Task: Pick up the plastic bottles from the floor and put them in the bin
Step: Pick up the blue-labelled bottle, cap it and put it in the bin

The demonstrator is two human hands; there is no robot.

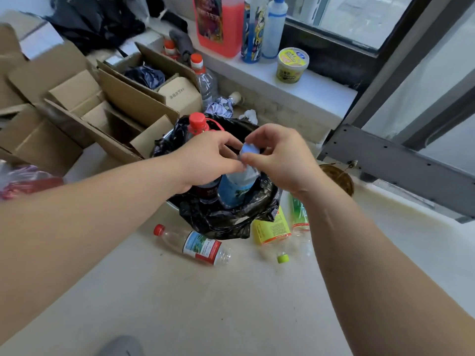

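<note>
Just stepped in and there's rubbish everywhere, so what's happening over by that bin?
A person is clearing plastic bottles off the floor into the black-lined bin. Both hands, left hand and right hand, are at the neck of a blue-labelled bottle standing in the bin, fingers on its blue cap. A red-capped bottle is already inside. Still on the floor: a clear red-capped bottle, a yellow-labelled one and a green-labelled one.

two bare forearms are seen, no sleeves worn; a grey shoe toe (120, 346) is glimpsed below.
</note>
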